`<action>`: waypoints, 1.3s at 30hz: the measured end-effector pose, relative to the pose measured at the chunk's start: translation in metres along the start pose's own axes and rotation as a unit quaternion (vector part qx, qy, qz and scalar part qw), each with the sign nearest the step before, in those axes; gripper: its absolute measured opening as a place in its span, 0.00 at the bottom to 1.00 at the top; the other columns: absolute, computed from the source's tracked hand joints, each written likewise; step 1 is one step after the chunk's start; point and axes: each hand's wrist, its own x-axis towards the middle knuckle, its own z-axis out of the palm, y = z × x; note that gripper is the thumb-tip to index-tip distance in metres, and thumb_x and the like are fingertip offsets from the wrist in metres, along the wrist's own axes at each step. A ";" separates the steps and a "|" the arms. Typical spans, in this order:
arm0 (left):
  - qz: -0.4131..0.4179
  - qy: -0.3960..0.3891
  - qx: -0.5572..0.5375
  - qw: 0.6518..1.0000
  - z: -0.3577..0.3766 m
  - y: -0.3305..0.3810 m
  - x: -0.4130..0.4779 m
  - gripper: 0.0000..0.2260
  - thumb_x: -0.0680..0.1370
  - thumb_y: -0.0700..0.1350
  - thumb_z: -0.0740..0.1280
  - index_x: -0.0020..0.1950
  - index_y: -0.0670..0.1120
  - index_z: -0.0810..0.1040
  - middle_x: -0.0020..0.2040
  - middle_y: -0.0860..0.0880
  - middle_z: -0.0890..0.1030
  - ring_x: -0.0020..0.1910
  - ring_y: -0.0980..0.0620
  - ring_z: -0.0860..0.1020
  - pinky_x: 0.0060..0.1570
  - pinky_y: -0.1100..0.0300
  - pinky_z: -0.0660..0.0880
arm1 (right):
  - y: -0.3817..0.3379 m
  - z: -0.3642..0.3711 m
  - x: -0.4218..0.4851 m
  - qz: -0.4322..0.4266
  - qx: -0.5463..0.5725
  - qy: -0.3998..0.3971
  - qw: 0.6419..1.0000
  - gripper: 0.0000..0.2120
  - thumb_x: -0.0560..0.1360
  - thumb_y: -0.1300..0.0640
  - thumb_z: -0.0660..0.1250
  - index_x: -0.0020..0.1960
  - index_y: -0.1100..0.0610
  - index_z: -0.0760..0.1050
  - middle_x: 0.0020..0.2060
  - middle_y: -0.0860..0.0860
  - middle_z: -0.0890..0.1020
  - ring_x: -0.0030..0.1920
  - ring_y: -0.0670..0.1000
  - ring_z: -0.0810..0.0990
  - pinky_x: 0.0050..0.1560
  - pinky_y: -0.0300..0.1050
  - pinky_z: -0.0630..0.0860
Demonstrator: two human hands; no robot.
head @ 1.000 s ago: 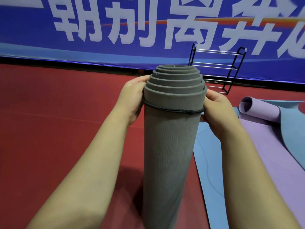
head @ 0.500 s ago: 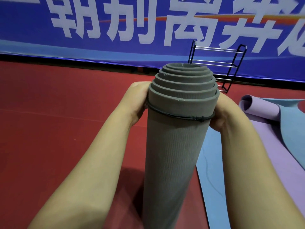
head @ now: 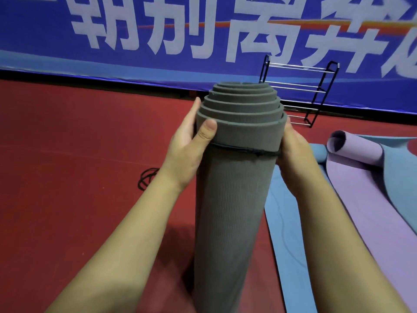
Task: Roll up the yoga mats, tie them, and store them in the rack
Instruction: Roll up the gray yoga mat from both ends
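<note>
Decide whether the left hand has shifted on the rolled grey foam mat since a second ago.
Yes. The left hand has wrapped forward: its thumb now lies on the front of the rolled grey foam mat, just above the black cord.

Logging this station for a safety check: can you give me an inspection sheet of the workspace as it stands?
Surface: red floor, with mats lying on it at the right.
Job's things: grey mat rolled and upright, a black cord tied round it near the top; blue mat and purple mat unrolled on the floor, the purple one's far end curled; rack by the wall, no mats seen on it.
Clutter: loose cord looped on the floor, left of the grey mat.
Grippers: left hand and right hand grip the grey mat's top from either side.
Cables: nothing seen.
Surroundings: blue banner with white characters.
</note>
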 end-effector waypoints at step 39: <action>-0.009 -0.035 0.032 0.999 0.037 -0.048 -0.057 0.56 0.60 0.75 0.71 0.78 0.46 0.57 0.72 0.54 0.70 0.73 0.57 0.68 0.72 0.54 0.67 | 0.067 -0.020 -0.068 -0.084 -0.099 -0.045 0.990 0.58 0.55 0.24 0.73 0.73 0.58 0.63 0.65 0.51 0.77 0.66 0.47 0.76 0.61 0.44 0.75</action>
